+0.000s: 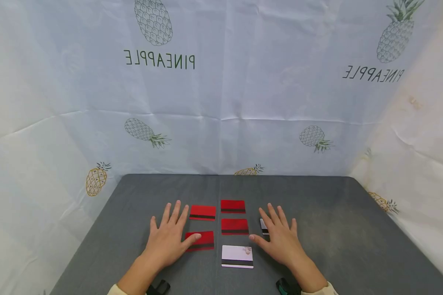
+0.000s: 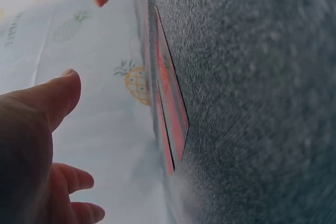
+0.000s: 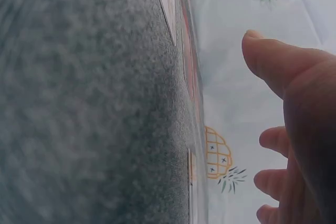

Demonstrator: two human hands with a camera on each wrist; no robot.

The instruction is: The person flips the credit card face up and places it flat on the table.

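Observation:
My left hand hovers palm down over the left side of the cards, fingers spread, holding nothing. Its thumb overlaps the lower-left red card in the head view; the wrist view shows the thumb raised off the table. Beyond it lies an upper-left red card. Two more red cards, a far one and a nearer one, lie in the middle column above a white card. All show dark stripes. My right hand, likewise spread and bare, partly hides another white card.
The cards lie flat on a dark grey table with rounded far corners. A pale curtain printed with pineapples hangs behind the table and along both sides. Dark straps with small devices sit at the left wrist and right wrist.

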